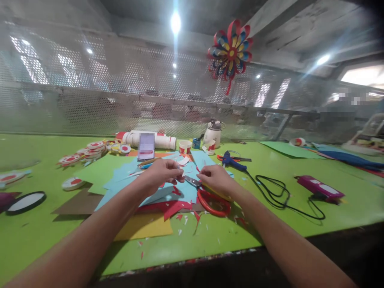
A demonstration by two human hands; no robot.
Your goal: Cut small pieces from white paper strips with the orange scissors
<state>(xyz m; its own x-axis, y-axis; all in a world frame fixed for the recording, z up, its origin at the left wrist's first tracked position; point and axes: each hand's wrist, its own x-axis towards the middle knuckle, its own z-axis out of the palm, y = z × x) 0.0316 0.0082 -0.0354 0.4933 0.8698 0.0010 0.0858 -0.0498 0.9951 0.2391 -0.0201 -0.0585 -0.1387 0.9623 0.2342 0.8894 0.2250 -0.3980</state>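
Above a heap of coloured paper, my left hand (pixel 167 172) is closed, thumb and fingertips pinched together. My right hand (pixel 216 178) faces it a short way off, its fingers also pinched. Whatever either pinch holds is too small or blurred to make out. Red-handled scissors (pixel 216 215) lie below and between the hands, their metal blades pointing up and left. Light blue paper (pixel 187 195) is spread under both hands, with red paper (pixel 171 209) and a yellow sheet (pixel 147 227) beneath. A white curved scrap (pixel 183 161) lies just beyond my left fingertips.
A phone (pixel 146 147) stands upright behind the papers. Paper cups (pixel 185 147) and a bottle (pixel 212 134) stand farther back. On the right lie a blue glue gun (pixel 234 161), its black cord and a purple box (pixel 319 187). Red-and-white paper discs (pixel 95 149) are piled on the left.
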